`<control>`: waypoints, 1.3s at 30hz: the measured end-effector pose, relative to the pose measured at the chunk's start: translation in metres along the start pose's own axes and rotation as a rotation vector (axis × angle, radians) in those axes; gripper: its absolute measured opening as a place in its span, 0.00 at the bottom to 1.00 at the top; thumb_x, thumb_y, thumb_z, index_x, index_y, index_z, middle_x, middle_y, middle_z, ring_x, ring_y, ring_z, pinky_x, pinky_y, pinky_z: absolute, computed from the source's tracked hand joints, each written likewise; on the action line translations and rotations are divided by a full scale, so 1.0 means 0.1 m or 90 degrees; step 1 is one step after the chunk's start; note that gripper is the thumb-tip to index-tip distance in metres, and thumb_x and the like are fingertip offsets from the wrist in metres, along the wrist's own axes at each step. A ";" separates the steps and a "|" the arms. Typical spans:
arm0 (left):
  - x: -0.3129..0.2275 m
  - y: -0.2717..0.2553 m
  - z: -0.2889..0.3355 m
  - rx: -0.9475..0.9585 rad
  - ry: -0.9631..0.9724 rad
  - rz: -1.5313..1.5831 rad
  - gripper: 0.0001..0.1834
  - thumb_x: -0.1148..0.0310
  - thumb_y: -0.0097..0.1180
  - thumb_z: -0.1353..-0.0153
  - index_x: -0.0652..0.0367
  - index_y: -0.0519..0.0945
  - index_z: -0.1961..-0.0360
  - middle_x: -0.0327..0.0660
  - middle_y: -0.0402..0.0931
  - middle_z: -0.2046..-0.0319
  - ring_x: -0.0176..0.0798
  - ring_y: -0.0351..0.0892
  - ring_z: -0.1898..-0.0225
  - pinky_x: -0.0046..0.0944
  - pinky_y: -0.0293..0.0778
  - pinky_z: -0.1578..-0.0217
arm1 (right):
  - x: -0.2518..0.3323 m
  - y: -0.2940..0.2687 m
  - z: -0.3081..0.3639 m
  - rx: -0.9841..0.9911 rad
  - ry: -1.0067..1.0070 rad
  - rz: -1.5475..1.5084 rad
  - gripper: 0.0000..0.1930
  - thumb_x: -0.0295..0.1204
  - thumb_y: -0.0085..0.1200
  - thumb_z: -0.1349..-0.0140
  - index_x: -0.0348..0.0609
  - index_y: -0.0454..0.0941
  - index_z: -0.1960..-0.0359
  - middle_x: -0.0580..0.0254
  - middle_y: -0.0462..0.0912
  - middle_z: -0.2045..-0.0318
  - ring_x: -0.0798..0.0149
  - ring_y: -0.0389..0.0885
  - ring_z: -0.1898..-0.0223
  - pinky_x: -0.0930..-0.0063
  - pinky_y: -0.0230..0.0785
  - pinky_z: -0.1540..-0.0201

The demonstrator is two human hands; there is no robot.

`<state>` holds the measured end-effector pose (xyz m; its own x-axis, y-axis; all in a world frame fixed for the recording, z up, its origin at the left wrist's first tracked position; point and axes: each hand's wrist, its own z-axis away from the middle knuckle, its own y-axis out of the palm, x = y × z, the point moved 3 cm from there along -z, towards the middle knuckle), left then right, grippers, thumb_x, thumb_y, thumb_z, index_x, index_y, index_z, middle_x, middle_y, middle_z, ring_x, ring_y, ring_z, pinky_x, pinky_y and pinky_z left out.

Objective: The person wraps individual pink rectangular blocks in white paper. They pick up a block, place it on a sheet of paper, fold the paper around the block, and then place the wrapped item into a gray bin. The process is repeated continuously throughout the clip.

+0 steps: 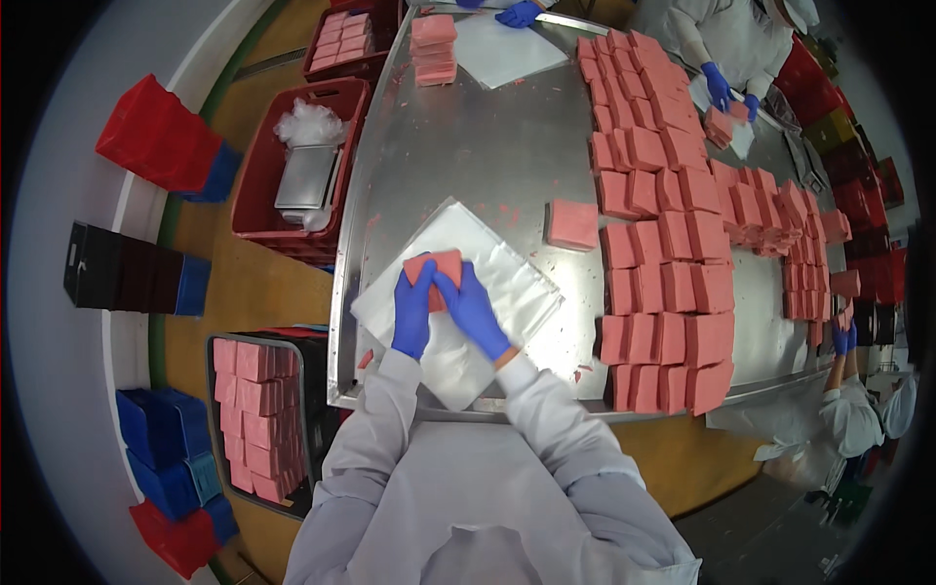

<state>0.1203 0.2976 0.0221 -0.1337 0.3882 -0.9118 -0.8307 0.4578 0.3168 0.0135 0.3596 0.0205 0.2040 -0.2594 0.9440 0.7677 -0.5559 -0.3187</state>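
1. Currently, a pink block [448, 259] sits between the hands; the step in hand appears to be two-handed gripping.
2. Left hand [411, 310] and right hand [474, 310]: fingers partly curled, both holding the block.
3. Beneath the hands: clear plastic sheets [525, 290].
4. Rightward: a lone block [572, 224], then block rows [708, 289].
5. The next move likely calls for even pressure.

pink block [447, 261]: partly hidden by hands [413, 310] | plastic sheets [526, 292]: partly covered | far co-worker [519, 14]: body cut off, top edge

Left fingers [405, 283] curled | right fingers [472, 283] curled | forearms [546, 400] angled inward
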 end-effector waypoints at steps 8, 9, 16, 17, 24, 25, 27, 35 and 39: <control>0.08 -0.14 1.09 0.209 -0.036 -0.277 0.17 0.66 0.57 0.38 0.63 0.76 0.50 0.39 0.76 0.55 0.33 0.74 0.50 0.34 0.67 0.46 | 1.16 -0.49 0.45 -0.072 -0.022 -0.376 0.19 0.36 0.58 0.38 0.37 0.71 0.51 0.58 0.80 0.61 0.70 0.78 0.59 0.74 0.71 0.55; 0.14 -0.16 1.18 0.270 -0.041 -0.397 0.16 0.66 0.57 0.38 0.62 0.77 0.52 0.39 0.77 0.56 0.34 0.75 0.50 0.35 0.68 0.47 | 1.22 -0.52 0.45 -0.077 -0.037 -0.347 0.20 0.37 0.58 0.38 0.37 0.71 0.51 0.57 0.80 0.61 0.69 0.78 0.59 0.73 0.71 0.55; 0.26 0.86 1.51 0.450 -0.167 -0.383 0.19 0.66 0.53 0.35 0.64 0.74 0.45 0.45 0.77 0.50 0.36 0.74 0.47 0.35 0.69 0.46 | -0.08 -1.48 0.92 -0.207 -0.110 0.146 0.28 0.36 0.58 0.41 0.41 0.67 0.41 0.45 0.73 0.50 0.44 0.71 0.45 0.59 0.66 0.45; 0.34 1.07 1.56 0.455 -0.171 -0.358 0.22 0.65 0.52 0.34 0.64 0.71 0.43 0.45 0.74 0.47 0.37 0.71 0.44 0.35 0.66 0.44 | 0.02 -1.97 1.06 -0.294 -0.187 0.189 0.24 0.33 0.58 0.41 0.40 0.70 0.43 0.48 0.74 0.51 0.47 0.72 0.46 0.61 0.66 0.45; 1.35 2.40 1.94 0.379 -0.390 0.025 0.32 0.62 0.50 0.33 0.64 0.57 0.33 0.42 0.64 0.37 0.36 0.60 0.34 0.37 0.59 0.37 | -1.52 -5.46 2.06 -0.599 0.248 0.429 0.25 0.47 0.50 0.37 0.33 0.75 0.53 0.42 0.81 0.59 0.48 0.80 0.57 0.62 0.71 0.53; 1.37 2.57 1.99 0.355 -0.381 0.049 0.30 0.61 0.49 0.33 0.64 0.59 0.34 0.42 0.63 0.37 0.36 0.61 0.35 0.37 0.59 0.37 | -1.91 -5.73 2.18 -0.534 0.375 0.465 0.28 0.50 0.50 0.38 0.33 0.76 0.54 0.43 0.81 0.61 0.50 0.80 0.59 0.63 0.71 0.55; 1.43 2.81 2.08 0.297 -0.362 0.096 0.28 0.60 0.48 0.32 0.66 0.62 0.37 0.43 0.62 0.36 0.36 0.62 0.36 0.36 0.59 0.37 | -2.42 -5.98 2.33 -0.465 0.382 0.324 0.35 0.59 0.46 0.40 0.30 0.77 0.59 0.42 0.82 0.66 0.50 0.81 0.60 0.62 0.71 0.54; 1.57 2.68 1.85 0.242 -0.425 0.175 0.25 0.63 0.53 0.35 0.56 0.67 0.39 0.41 0.67 0.39 0.42 0.66 0.38 0.45 0.64 0.38 | -1.81 -5.78 2.03 -0.180 0.474 0.036 0.36 0.59 0.48 0.40 0.27 0.80 0.59 0.41 0.83 0.61 0.51 0.81 0.52 0.63 0.71 0.52; 1.58 3.08 2.00 0.282 -0.485 0.327 0.31 0.58 0.51 0.34 0.56 0.60 0.34 0.42 0.61 0.35 0.44 0.61 0.34 0.47 0.63 0.36 | -2.07 -5.91 2.27 -0.195 0.319 -0.276 0.25 0.44 0.55 0.39 0.33 0.76 0.51 0.52 0.82 0.54 0.61 0.80 0.51 0.68 0.72 0.50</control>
<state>-0.0487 0.6604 0.0277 0.0900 0.9563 -0.2782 -0.4749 0.2867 0.8320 -0.3444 0.9208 0.0324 -0.4388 -0.2551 0.8616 0.4972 -0.8676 -0.0037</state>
